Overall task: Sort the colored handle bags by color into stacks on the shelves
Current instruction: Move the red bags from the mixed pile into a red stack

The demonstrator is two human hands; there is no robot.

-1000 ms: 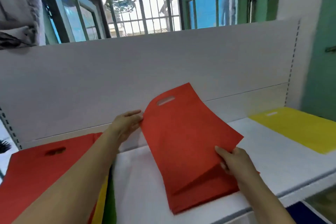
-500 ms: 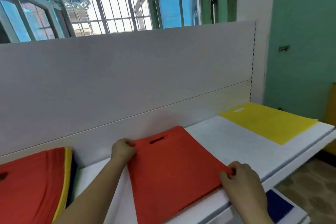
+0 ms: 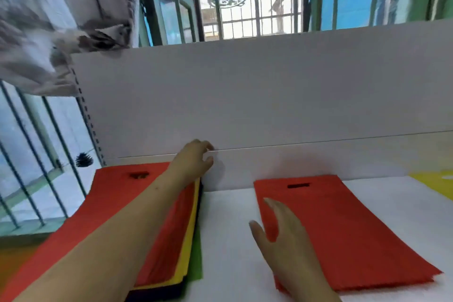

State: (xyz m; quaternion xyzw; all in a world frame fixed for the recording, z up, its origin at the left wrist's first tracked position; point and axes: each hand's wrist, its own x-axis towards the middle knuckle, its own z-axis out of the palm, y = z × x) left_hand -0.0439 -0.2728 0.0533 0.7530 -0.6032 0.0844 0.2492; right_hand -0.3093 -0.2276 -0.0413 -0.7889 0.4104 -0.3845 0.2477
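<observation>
Mixed stack (image 3: 117, 206) left on shelf (image 3: 228, 240); single bag (image 3: 343, 228) right of it; another bag (image 3: 436, 180) far right; backboard (image 3: 269, 93) behind.

left forearm (image 3: 103, 235): bare, sleeveless | right hand (image 3: 284, 235): no glove

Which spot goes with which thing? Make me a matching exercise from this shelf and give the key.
Things:
1. mixed pile
2. red stack
3. yellow bag
4. left hand

Places:
A. far right edge of the shelf
B. above the mixed pile's far corner, open
C. left end of the shelf
D. middle of the shelf, beside the right hand

Pairs: 1-C, 2-D, 3-A, 4-B
</observation>
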